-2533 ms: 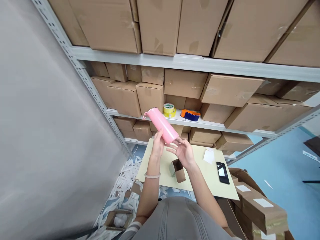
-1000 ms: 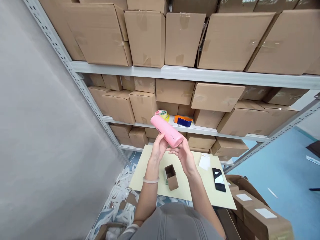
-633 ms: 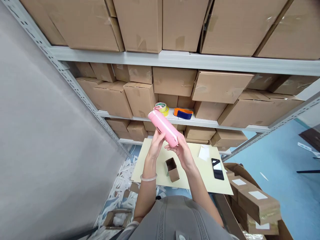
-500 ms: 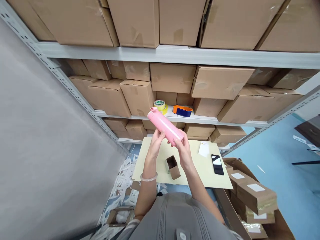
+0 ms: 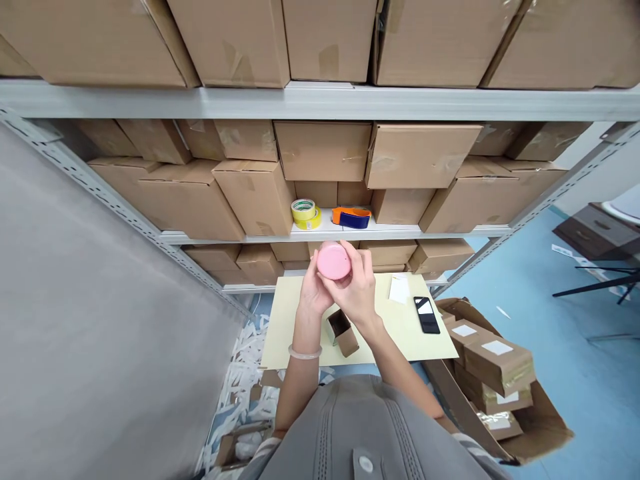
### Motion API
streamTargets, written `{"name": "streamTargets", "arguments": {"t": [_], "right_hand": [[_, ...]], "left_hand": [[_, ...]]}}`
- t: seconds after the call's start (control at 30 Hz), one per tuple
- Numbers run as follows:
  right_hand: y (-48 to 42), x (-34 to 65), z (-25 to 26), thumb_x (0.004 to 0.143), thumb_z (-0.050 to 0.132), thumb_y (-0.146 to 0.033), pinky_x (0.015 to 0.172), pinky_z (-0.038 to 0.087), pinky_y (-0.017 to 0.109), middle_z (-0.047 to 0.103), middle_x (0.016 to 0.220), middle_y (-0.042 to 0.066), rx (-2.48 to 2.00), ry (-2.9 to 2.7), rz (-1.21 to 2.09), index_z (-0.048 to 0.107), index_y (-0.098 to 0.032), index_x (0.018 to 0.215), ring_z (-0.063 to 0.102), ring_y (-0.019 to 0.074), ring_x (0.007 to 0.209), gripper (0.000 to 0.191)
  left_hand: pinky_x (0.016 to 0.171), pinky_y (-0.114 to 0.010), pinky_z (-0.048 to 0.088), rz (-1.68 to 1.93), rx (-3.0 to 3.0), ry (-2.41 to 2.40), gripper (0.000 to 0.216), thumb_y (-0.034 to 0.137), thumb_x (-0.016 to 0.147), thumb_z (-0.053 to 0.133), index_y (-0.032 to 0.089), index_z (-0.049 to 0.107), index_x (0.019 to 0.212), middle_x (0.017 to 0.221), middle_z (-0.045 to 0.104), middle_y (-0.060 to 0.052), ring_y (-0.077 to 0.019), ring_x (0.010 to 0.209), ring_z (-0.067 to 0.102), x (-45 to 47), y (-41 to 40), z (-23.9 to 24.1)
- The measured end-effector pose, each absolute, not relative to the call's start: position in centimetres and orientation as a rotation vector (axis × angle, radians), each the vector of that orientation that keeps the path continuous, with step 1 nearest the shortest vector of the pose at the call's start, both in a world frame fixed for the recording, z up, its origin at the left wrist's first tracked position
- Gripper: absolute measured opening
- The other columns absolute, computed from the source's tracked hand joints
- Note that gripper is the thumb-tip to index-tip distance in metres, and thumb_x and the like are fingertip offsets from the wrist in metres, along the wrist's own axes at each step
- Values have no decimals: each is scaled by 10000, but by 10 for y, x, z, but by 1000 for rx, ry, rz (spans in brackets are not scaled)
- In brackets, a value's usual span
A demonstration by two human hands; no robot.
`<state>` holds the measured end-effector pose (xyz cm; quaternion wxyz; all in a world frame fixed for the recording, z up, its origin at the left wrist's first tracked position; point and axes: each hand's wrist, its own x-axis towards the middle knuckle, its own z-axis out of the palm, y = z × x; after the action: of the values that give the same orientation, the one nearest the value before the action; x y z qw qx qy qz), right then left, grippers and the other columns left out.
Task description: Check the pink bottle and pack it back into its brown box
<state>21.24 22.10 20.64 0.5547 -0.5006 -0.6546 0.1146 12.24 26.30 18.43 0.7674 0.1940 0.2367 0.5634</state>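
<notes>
Pink bottle is cupped end-on between the left hand and right hand, both closed round it. Small cardboard box is left just below.

The pink bottle is showing a smooth satin coating, the cardboard cartons are showing matt, slightly rough paper faces, the steel shelf a painted finish, and the phone glossy glass.

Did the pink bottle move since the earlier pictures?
Yes. The pink bottle now shows its round end to the camera; earlier it lay slanted, its end reaching up beside the yellow tape roll on the shelf.
</notes>
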Motion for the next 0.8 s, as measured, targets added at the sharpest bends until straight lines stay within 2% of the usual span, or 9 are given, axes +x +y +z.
{"name": "streamTargets", "arguments": {"t": [0.13,0.27,0.37,0.47,0.63,0.73,0.8], "right_hand": [[226,218,211,768,717,-426,958,478,496,497,1158,106,-1181,-1607,322,444,-322,1426,532,322,1077,719],[225,243,215,752,730,-491,964,468,493,512,1193,97,-1075,-1724,499,492,-313,1396,535,312,1081,710],[226,264,212,837,628,-518,984,449,473,529,1232,82,-985,-1685,638,537,-309,1352,546,282,1082,563],[228,269,206,869,599,-494,989,438,459,544,1264,78,-992,-1594,634,555,-300,1320,557,265,1077,493],[220,257,210,844,645,-486,1023,411,500,562,1313,75,-957,-1630,655,500,-320,1367,545,293,1139,568],[212,256,218,861,605,-525,1027,403,529,575,1313,68,-954,-1647,696,506,-327,1363,534,313,1169,548],[206,257,222,920,490,-535,1024,406,521,591,1291,58,-939,-1634,726,543,-325,1327,541,305,1166,461]], "left_hand": [[1015,-418,516,1198,490,521,411,515,881,530,190,629,1113,1175,674,-84,-276,1240,555,124,265,180],[1012,-461,502,1190,526,502,525,581,835,580,183,592,1177,1223,645,-114,-304,1239,547,114,258,178],[994,-436,497,1310,653,606,591,460,767,722,213,519,1265,1273,591,-102,-286,1230,544,110,249,167],[988,-377,482,1591,892,945,729,312,651,838,266,486,1288,1284,532,-73,-251,1215,533,115,239,149],[1000,-363,447,1688,1412,1345,559,328,659,830,230,605,1161,1160,489,-79,-251,1162,512,122,227,135],[1006,-373,438,1694,1535,1378,571,333,693,803,240,593,1216,1144,478,-82,-255,1143,508,120,223,137],[1021,-382,425,1702,1588,1408,600,328,724,778,257,570,1282,1144,476,-83,-256,1138,510,118,221,138]]}}
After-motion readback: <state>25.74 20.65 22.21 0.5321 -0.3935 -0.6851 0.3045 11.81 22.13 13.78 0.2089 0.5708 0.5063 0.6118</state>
